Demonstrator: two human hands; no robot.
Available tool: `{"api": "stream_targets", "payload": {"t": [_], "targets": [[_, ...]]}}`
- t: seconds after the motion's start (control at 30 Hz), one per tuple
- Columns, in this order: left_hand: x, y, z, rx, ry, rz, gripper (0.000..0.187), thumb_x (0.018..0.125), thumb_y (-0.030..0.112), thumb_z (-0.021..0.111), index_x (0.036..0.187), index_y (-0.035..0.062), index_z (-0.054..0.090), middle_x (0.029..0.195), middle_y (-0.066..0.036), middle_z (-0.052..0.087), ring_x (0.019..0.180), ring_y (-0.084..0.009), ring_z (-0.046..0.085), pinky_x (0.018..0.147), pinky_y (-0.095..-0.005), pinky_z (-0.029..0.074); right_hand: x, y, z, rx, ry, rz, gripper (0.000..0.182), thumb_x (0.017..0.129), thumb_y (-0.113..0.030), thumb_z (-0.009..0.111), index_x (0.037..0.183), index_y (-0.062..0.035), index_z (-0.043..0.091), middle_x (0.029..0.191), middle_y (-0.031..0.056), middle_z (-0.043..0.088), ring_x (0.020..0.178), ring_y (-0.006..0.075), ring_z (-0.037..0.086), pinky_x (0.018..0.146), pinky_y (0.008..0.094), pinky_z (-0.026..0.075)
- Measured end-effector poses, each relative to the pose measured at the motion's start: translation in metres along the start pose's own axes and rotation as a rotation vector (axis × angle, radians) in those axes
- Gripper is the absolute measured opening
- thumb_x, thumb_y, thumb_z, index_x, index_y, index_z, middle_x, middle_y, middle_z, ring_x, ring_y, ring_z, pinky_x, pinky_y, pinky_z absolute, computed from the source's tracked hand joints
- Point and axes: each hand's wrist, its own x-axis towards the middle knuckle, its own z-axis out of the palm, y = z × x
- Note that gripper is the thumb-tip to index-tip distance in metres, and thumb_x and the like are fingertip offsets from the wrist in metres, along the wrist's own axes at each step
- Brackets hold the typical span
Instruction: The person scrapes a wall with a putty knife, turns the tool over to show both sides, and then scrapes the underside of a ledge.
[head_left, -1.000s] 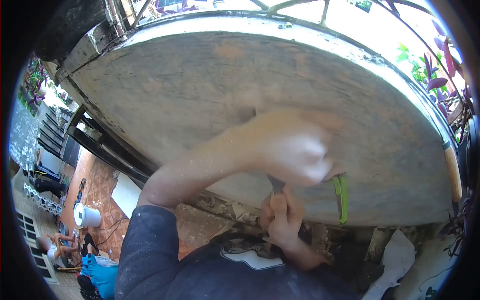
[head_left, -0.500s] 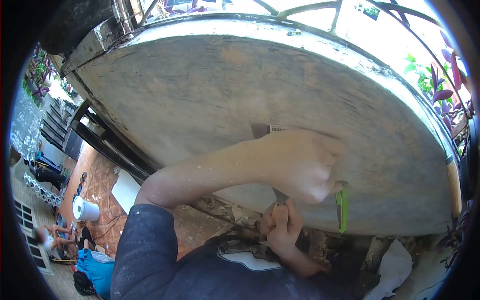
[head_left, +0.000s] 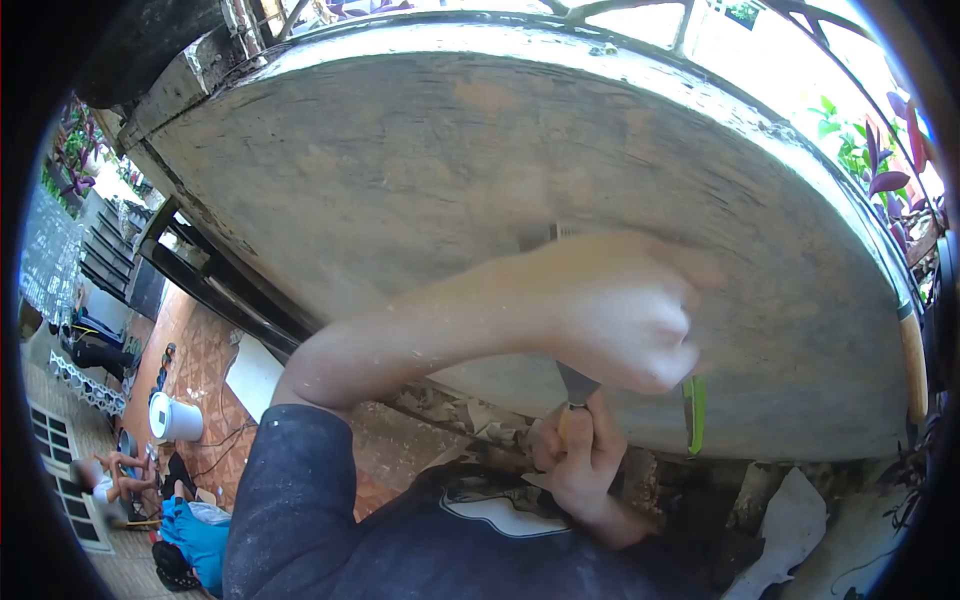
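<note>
A wide, worn grey-brown panel [head_left: 420, 170] with scraped paint fills the view. My left hand [head_left: 620, 310] is a closed fist pressed over the metal blade of a scraper [head_left: 578, 385]; a corner of the blade shows above the knuckles. My right hand [head_left: 580, 455] sits just below, wrapped around the scraper's wooden handle at the panel's lower edge. A narrow green strip [head_left: 694, 415] stands against the panel just right of my left fist; I cannot tell whether the hand holds it.
Paint flakes [head_left: 470, 415] lie along the ledge under the panel. A wooden handle [head_left: 912, 370] and purple-leaved plants [head_left: 890, 170] are at the right edge, white paper [head_left: 790, 520] at lower right. Far below left are a white bucket [head_left: 175, 418] and a seated person [head_left: 110, 480].
My left fist and the scraper slid down the panel, then back up and slightly right. My right hand kept its grip on the handle and shifted a little lower.
</note>
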Motion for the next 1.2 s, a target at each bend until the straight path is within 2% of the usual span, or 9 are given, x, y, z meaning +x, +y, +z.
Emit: {"api": "stream_targets", "payload": {"t": [0.33, 0.43, 0.5, 0.7, 0.9, 0.97, 1.07, 1.13, 1.2], "targets": [[0.004, -0.004, 0.002, -0.037, 0.048, 0.113, 0.044, 0.072, 0.016, 0.068, 0.041, 0.0062, 0.038, 0.046, -0.001, 0.041, 0.048, -0.0174, 0.048, 0.035, -0.0333, 0.039, 0.000, 0.028, -0.001, 0.031, 0.051, -0.019, 0.023, 0.101, -0.016, 0.041, 0.091, 0.0032, 0.046, 0.057, 0.0023, 0.045, 0.046, 0.0059, 0.040, 0.040, 0.0211, 0.030], [0.010, -0.004, -0.003, 0.018, -0.056, 0.128, 0.041, 0.073, 0.015, 0.067, 0.043, 0.0061, 0.041, 0.046, -0.001, 0.044, 0.041, -0.0166, 0.045, 0.035, -0.0336, 0.038, 0.003, 0.026, 0.004, 0.016, 0.056, -0.068, 0.043, 0.102, -0.032, 0.040, 0.129, 0.0010, 0.041, 0.060, 0.0018, 0.042, 0.042, 0.0081, 0.035, 0.036, 0.0228, 0.029], [0.002, 0.000, -0.004, -0.052, 0.030, 0.107, 0.037, 0.073, 0.015, 0.067, 0.045, 0.0054, 0.045, 0.045, -0.002, 0.043, 0.043, -0.0171, 0.047, 0.035, -0.0336, 0.039, -0.004, 0.023, 0.010, 0.144, 0.067, -0.044, 0.024, 0.102, -0.015, 0.039, 0.087, 0.0021, 0.045, 0.057, 0.0026, 0.045, 0.045, 0.0060, 0.040, 0.039, 0.0223, 0.030], [-0.002, -0.002, 0.000, -0.023, 0.101, 0.085, 0.036, 0.073, 0.016, 0.066, 0.045, 0.0053, 0.047, 0.041, -0.003, 0.040, 0.057, -0.0186, 0.054, 0.039, -0.0337, 0.041, -0.003, 0.030, 0.010, -0.025, 0.033, -0.075, 0.035, 0.103, -0.028, 0.036, 0.121, 0.0005, 0.042, 0.061, 0.0013, 0.042, 0.043, 0.0067, 0.036, 0.037, 0.0216, 0.029], [0.024, -0.013, -0.031, 0.078, -0.017, 0.205, 0.041, 0.084, 0.027, 0.060, 0.049, 0.0062, 0.053, 0.044, -0.008, 0.046, 0.051, -0.0269, 0.052, 0.048, -0.0382, 0.044, 0.008, 0.002, 0.022, 0.194, 0.052, -0.039, 0.023, 0.102, -0.019, 0.040, 0.089, -0.0005, 0.043, 0.060, 0.0003, 0.042, 0.045, 0.0044, 0.034, 0.039, 0.0205, 0.027], [0.009, 0.003, -0.025, -0.307, -0.252, -0.356, 0.039, 0.084, 0.025, 0.061, 0.051, 0.0056, 0.053, 0.045, -0.007, 0.047, 0.054, -0.0260, 0.053, 0.050, -0.0372, 0.045, 0.006, 0.006, 0.025, 0.083, -0.019, -0.085, 0.024, 0.102, -0.020, 0.040, 0.089, -0.0006, 0.043, 0.060, 0.0001, 0.042, 0.045, 0.0040, 0.034, 0.039, 0.0205, 0.028], [0.010, -0.004, -0.024, 0.003, -0.128, 0.030, 0.036, 0.081, 0.022, 0.064, 0.050, 0.0057, 0.053, 0.047, -0.006, 0.050, 0.055, -0.0243, 0.054, 0.046, -0.0356, 0.044, 0.005, 0.020, 0.033, 0.189, 0.179, 0.016, 0.046, 0.103, -0.029, 0.037, 0.140, -0.0009, 0.034, 0.061, -0.0019, 0.040, 0.045, 0.0040, 0.034, 0.038, 0.0197, 0.027], [0.026, -0.010, -0.039, 0.140, -0.050, 0.185, 0.037, 0.079, 0.021, 0.065, 0.048, 0.0050, 0.051, 0.049, -0.007, 0.052, 0.056, -0.0220, 0.055, 0.044, -0.0349, 0.045, 0.022, 0.000, 0.033, 0.174, 0.108, -0.037, 0.024, 0.102, -0.022, 0.039, 0.091, -0.0012, 0.044, 0.059, -0.0004, 0.041, 0.045, 0.0030, 0.035, 0.039, 0.0200, 0.028], [0.012, -0.002, -0.026, -0.034, -0.106, -0.020, 0.038, 0.079, 0.021, 0.065, 0.047, 0.0058, 0.051, 0.049, -0.006, 0.053, 0.058, -0.0204, 0.057, 0.045, -0.0343, 0.046, 0.006, 0.017, 0.029, 0.158, 0.109, -0.020, 0.024, 0.103, -0.022, 0.039, 0.092, -0.0010, 0.045, 0.060, -0.0003, 0.042, 0.045, 0.0029, 0.035, 0.039, 0.0197, 0.028]]}}
